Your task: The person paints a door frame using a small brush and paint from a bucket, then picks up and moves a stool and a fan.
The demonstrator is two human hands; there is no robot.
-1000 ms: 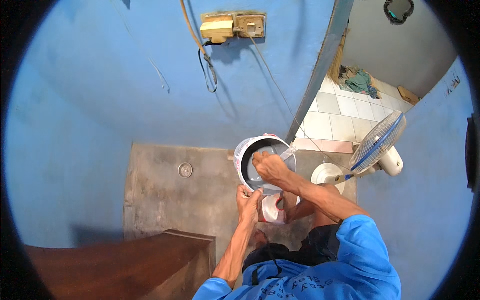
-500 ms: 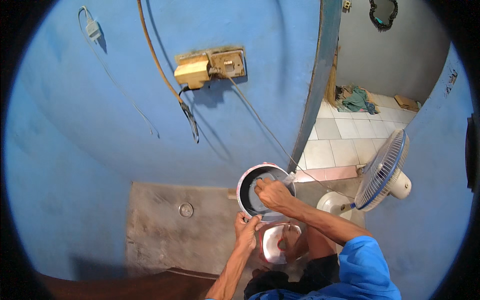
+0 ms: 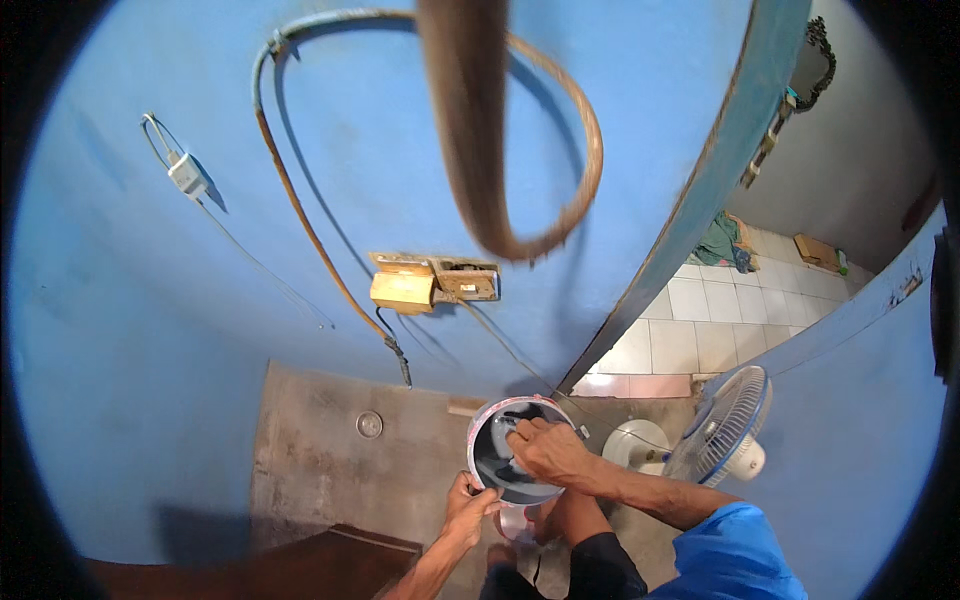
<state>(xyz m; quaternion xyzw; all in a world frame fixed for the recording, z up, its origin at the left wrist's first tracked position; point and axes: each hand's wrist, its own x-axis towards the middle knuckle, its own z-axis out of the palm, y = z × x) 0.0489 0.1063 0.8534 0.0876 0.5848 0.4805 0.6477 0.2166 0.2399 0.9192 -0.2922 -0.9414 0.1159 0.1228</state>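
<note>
View has shifted up since the earlier frame: pot, hands and wall socket [image 3: 468, 285] sit lower, and a thick cable loop [image 3: 470, 130] now fills top centre. Left to right: white adapter [image 3: 187, 177] on the wall, upper left; small metal dish [image 3: 369, 424] on the floor, lower left; left hand [image 3: 468, 508] pinched on the near-left rim, thumb on top, partly closed; round pot [image 3: 487, 470], dark inside, lower centre; right hand [image 3: 545, 450] reaching into it, fingers curled, can't tell if they hold anything; fan [image 3: 722, 425], lower right. Hold on the pot looks the same, so handling inside it seems to be continuing, only seen from another angle.
</note>
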